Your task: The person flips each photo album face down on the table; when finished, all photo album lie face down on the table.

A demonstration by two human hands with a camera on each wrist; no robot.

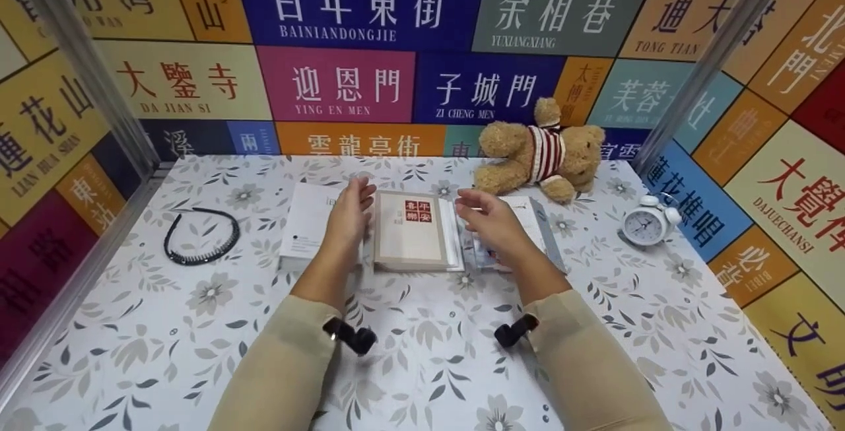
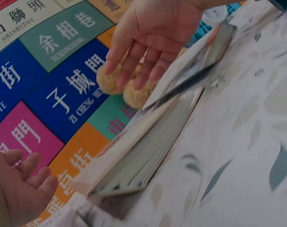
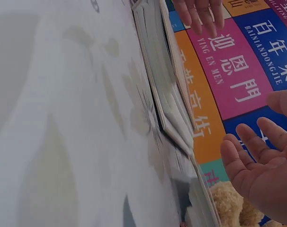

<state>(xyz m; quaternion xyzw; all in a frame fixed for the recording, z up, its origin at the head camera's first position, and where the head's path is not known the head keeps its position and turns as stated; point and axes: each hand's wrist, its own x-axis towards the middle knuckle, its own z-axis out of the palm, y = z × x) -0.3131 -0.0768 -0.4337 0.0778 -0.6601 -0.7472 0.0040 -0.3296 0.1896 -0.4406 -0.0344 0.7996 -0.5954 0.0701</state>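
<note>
In the head view a beige book [image 1: 403, 239] with a red block of characters lies flat between both hands. A whitish or clear strip shows along its right side. My left hand [image 1: 351, 216] hovers by the book's left side, over the edge of a white book [image 1: 307, 223]. To the right, my right hand [image 1: 495, 220] is above another book [image 1: 546, 236] with a grey edge, which it partly covers. Both hands have relaxed fingers and hold nothing. The left wrist view shows the page edges of the beige book [image 2: 134, 165] and the right hand [image 2: 157, 40] above.
A black toothed headband [image 1: 201, 246] lies at the left. Behind the right-hand book, a teddy bear [image 1: 548, 154] in a striped top lies on its side against the wall. A white alarm clock [image 1: 648, 223] stands at the right. Sign-patterned panels enclose the flowered tabletop [image 1: 422, 352].
</note>
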